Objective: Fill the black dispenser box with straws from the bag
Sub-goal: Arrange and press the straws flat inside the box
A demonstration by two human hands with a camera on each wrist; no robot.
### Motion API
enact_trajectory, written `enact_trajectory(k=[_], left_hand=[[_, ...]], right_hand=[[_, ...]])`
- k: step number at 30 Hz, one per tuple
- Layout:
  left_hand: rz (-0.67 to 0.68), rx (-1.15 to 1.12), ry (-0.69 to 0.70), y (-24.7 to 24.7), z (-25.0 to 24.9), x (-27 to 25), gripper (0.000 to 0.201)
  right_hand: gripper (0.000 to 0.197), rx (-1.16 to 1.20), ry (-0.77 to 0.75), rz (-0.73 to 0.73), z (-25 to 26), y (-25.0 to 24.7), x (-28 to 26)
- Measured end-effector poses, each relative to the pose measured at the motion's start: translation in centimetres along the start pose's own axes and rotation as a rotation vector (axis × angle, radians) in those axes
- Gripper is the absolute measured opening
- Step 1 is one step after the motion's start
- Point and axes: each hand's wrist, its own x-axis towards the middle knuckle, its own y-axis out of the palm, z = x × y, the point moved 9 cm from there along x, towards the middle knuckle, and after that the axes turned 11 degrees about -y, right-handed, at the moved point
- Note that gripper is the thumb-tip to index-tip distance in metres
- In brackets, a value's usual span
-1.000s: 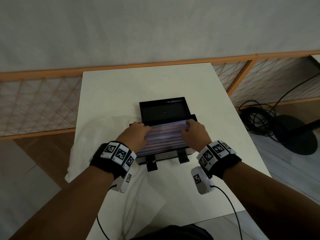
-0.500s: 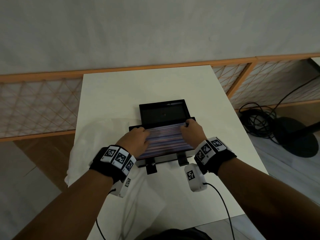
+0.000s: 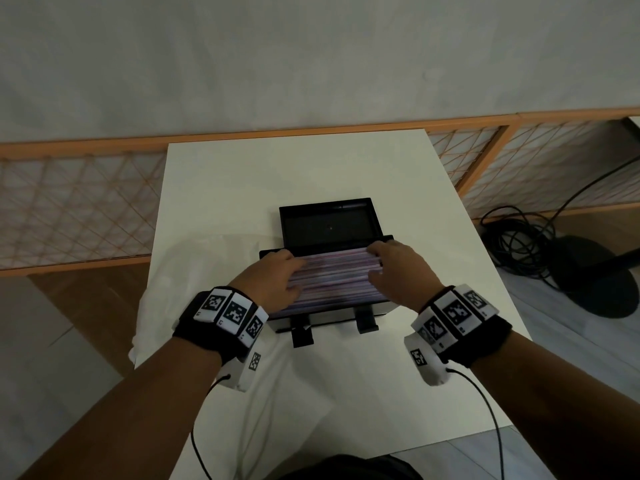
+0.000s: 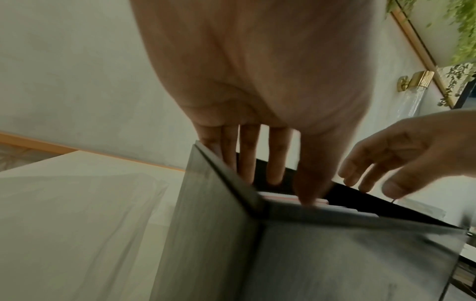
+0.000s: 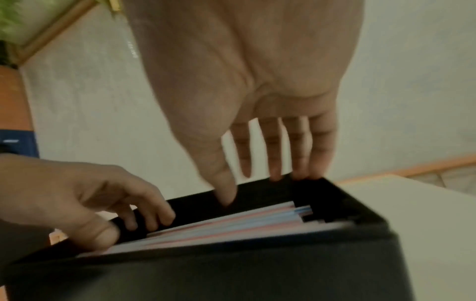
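Left hand [image 3: 273, 277]: fingers straight, pressing straws [image 3: 334, 271].
Right hand [image 3: 398, 268]: same, other end.
Black dispenser box [image 3: 325, 315]: lid open, on bench [image 3: 294, 174].

Setting reads to us as a furnished indoor room, more home or lounge than lab. Landmark: small white table [image 3: 311, 174] against a plain pale wall [image 3: 311, 57]. Behind the table runs an orange-framed lattice screen [image 3: 69, 202]. Right of the table, wood-look floor with a coiled black cable [image 3: 516, 244] and a round black stand base [image 3: 595, 275]. Above the table, wrist views show a brass wall lamp [image 4: 418, 80] and hanging greenery [image 4: 463, 30] (blurred; type unclear).
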Motion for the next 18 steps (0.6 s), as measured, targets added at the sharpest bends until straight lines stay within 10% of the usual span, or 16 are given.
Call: enact_trajectory(k=[5,18], left_hand=[[0.075,0.15,0.044,1.0,-0.3,0.2,0.059],[0.04,0.086,-0.004,-0.4,0.0,0.0,0.049]], right_hand=[[0.029,-0.144,-0.165,0.321,1.4,3.4,0.9],[0.048,-0.228,-0.268,0.213,2.4,1.8,1.7]])
